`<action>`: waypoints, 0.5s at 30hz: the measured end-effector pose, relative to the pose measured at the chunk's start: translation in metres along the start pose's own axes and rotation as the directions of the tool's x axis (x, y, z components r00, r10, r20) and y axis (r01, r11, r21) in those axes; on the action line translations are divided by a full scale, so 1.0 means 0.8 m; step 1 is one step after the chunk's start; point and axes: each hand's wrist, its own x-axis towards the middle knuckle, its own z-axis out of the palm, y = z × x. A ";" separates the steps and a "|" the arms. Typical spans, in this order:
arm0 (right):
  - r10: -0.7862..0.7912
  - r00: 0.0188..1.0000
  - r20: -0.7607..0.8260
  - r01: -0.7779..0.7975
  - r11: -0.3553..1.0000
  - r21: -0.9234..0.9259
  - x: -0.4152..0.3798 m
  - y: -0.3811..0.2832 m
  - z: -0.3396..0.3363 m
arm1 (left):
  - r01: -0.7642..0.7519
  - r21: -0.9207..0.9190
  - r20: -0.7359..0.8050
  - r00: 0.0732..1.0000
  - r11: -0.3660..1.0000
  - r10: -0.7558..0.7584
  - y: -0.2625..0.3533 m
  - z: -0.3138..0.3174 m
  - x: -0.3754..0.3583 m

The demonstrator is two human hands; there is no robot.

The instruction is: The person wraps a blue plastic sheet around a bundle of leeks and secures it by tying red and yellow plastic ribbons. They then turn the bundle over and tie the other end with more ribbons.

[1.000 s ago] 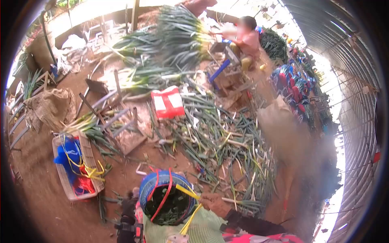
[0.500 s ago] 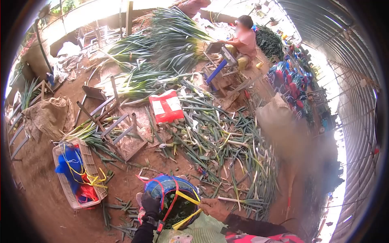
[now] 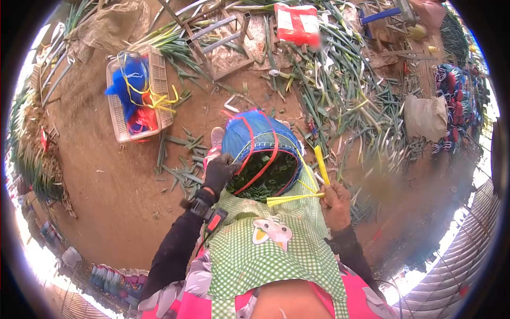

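Note:
A round bundle in blue mesh (image 3: 239,139), crossed by red straps, rests against my lap with its open end toward me. Inside that end show dark green cut leaves (image 3: 265,170). My left hand (image 3: 219,174), in a black glove, is closed on the left edge of the mesh near a red strap. To the right of the bundle, my bare right hand (image 3: 334,202) pinches a yellow strap (image 3: 289,200), whose flat ends stick out to the left and upward. A thin yellow line runs from the bundle's rim toward this hand.
At the left stands a plastic crate (image 3: 160,80) holding blue and red mesh and yellow straps. Green onions (image 3: 361,101) litter the ground at the right. Further off are a metal-framed stool (image 3: 234,66), a red-and-white package (image 3: 297,25) and another person's pink sleeve (image 3: 429,11).
My view has tilted down, and the bundle appears higher in it. My right hand now appears farther from the bundle, still holding the yellow strap. My left hand stays on the bundle's edge.

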 end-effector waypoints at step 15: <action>-0.180 0.937 0.300 0.310 0.823 -0.476 -0.061 -0.079 0.025 | -0.896 -0.102 0.042 0.429 0.431 0.902 0.158 0.027 0.011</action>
